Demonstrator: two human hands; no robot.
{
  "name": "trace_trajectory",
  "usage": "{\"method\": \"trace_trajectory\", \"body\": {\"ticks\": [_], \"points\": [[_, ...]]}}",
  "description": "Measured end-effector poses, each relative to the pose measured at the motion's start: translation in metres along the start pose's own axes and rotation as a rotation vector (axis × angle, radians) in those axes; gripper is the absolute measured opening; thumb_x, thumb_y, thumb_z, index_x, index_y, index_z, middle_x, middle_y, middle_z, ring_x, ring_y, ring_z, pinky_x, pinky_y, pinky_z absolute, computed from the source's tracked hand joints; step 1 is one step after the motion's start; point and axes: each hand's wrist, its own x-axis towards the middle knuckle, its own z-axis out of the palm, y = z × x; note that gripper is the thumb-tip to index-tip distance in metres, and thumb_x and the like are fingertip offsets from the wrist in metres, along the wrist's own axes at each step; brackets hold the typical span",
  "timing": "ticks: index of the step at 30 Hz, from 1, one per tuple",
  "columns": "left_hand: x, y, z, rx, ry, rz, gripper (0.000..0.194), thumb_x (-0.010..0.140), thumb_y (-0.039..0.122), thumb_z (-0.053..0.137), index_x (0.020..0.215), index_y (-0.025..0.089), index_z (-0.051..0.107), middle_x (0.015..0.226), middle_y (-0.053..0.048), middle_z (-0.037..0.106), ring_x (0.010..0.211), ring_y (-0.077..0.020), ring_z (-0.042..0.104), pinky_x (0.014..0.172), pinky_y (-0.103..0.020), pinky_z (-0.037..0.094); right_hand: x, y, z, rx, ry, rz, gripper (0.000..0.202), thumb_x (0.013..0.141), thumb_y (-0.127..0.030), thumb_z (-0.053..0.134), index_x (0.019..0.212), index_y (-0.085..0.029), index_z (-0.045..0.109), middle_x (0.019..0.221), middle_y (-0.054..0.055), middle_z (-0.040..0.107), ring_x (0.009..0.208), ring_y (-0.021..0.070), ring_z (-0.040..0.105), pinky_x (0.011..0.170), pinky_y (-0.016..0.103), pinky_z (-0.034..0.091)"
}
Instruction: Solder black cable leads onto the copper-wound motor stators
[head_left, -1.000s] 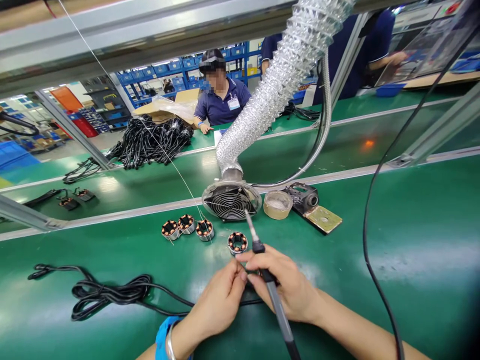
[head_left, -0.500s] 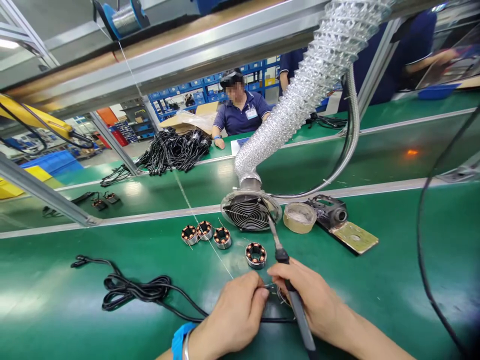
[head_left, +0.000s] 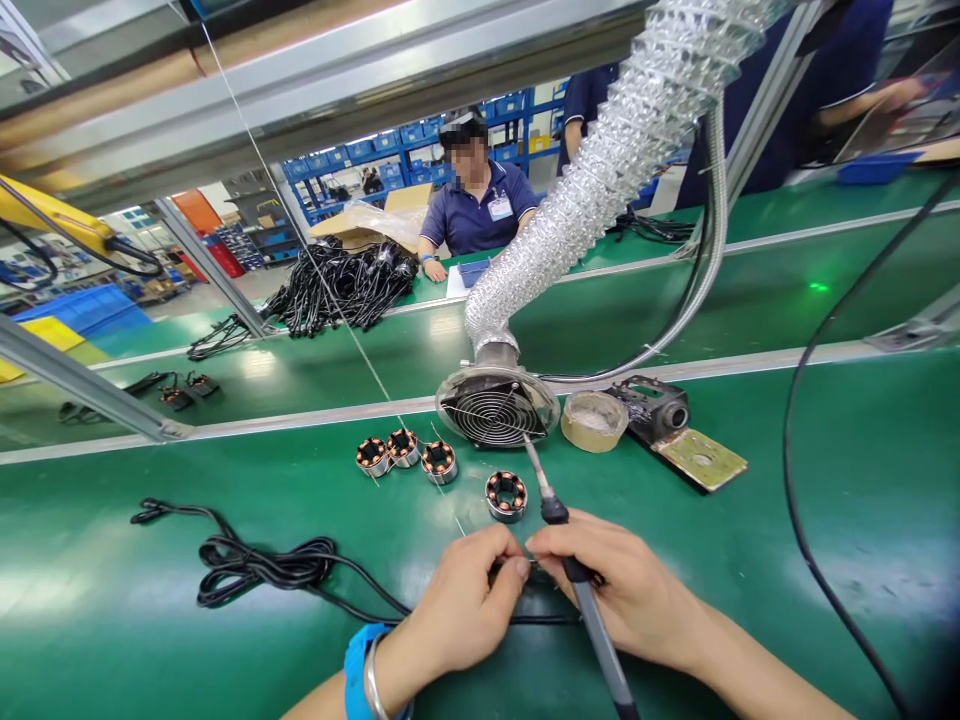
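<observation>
Head view: right hand grips iron, slanting forward-left, tip toward fan; left hand pinched narrow, contents unclear; green bench, blue shelves beyond.

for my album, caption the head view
Right hand holding a soldering iron beside the left hand, four copper-wound rings and round grille beyond.
</observation>
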Motion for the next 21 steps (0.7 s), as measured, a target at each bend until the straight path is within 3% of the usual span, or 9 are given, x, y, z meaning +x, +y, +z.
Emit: {"method": "trace_trajectory", "body": {"ticks": [5,11,17,21], "points": [[0.003,-0.008,0.004,-0.176,-0.009,-0.033,0.024,0.094,0.034,0.047,0.075,0.018,0.048,0.067,0.004,0.044,0.064,-0.0122,0.039,0.061,-0.025,0.028,-0.001,0.000,0.001,-0.043,0.055,-0.028,0.021,0.094,-0.013,0.048,0.112,-0.022,0.056,0.078,0.003,0.063,0.066,0.0160,0.057,0.061,0.026,0.049],[0.012,-0.024,0.012,-0.527,-0.132,-0.122,0.036,0.086,0.050,0.053,0.070,0.019,0.043,0.062,0.006,0.034,0.059,-0.0105,0.027,0.056,-0.025,0.023,-0.008,0.005,0.010,-0.104,0.034,-0.074,0.022,0.095,-0.012,0.044,0.109,-0.021,0.058,0.068,0.002,0.057,0.059,0.0171,0.050,0.052,0.027,0.043],[0.020,-0.024,0.016,-0.495,0.006,-0.123,0.024,0.081,0.037,0.051,0.067,0.020,0.041,0.061,0.005,0.034,0.061,-0.0117,0.029,0.058,-0.025,0.025,-0.006,0.006,-0.003,-0.102,0.082,-0.065,0.028,0.094,-0.011,0.048,0.118,-0.022,0.057,0.075,0.003,0.064,0.062,0.0176,0.053,0.056,0.030,0.046],[0.022,-0.024,0.016,-0.453,0.042,-0.150,0.016,0.078,0.031,0.047,0.067,0.019,0.044,0.060,0.005,0.036,0.060,-0.0118,0.030,0.058,-0.024,0.025,-0.015,-0.012,-0.025,-0.046,0.240,0.108,0.037,0.094,-0.009,0.050,0.126,-0.026,0.055,0.098,0.005,0.069,0.082,0.0194,0.064,0.071,0.032,0.054]]}}
